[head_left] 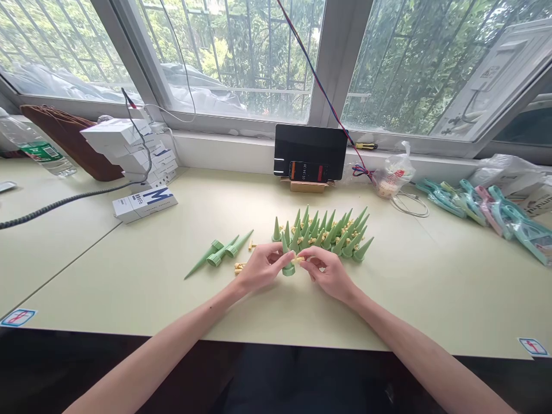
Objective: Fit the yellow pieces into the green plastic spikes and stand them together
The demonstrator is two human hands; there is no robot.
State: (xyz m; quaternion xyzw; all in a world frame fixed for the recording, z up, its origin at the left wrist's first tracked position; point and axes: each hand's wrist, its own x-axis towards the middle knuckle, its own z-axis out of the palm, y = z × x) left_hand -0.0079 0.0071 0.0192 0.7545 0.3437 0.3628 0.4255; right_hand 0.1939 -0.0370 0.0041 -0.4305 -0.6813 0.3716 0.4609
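Note:
Upright in my left hand [262, 267] is a green plant watering spike [288, 269], its point up and its wide cap at the bottom. My right hand [328, 272] pinches a small yellow valve [298, 260] against the side of that spike; fingers hide how far it sits in. Just behind both hands stand several green spikes in rows [330, 237], points up, with yellow valves among them. Left of my left hand lie three loose green spikes [219, 253]. A few yellow valves [240, 268] rest close to my left wrist, partly covered by it.
A dark tablet [310, 146] with a phone [305, 171] showing a timer leans at the window. White boxes [145, 204] and a plastic bottle [43, 152] stand at left. Bagged colored plastic items [491, 207] lie at right. The table's front edge runs below my forearms.

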